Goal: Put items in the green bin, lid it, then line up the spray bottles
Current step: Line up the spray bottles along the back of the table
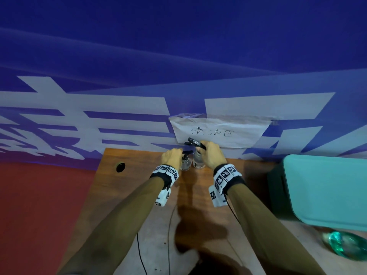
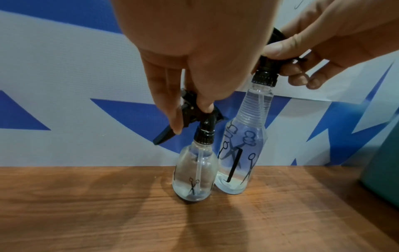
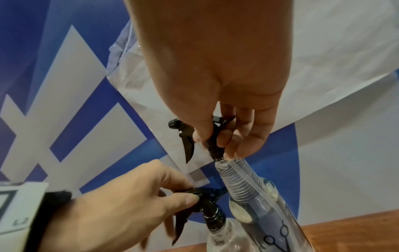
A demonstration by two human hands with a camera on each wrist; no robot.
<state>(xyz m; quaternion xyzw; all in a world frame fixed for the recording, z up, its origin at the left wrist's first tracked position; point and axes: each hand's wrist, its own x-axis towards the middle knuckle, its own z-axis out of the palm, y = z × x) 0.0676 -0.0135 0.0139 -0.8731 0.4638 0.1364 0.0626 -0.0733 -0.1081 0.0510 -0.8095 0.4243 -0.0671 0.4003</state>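
We read this as a staged set, not a home: a wooden desk (image 1: 139, 195) with a round cable hole (image 1: 120, 167) is pushed against a big blue-and-white printed banner (image 1: 119, 108) that serves as the wall. A handwritten paper sign (image 1: 216, 132) is taped to the banner above the desk. Clear spray bottles (image 2: 238, 153) printed with scissors and a comb hint at a salon or cleaning theme. We see red floor (image 1: 39, 205) left of the desk.
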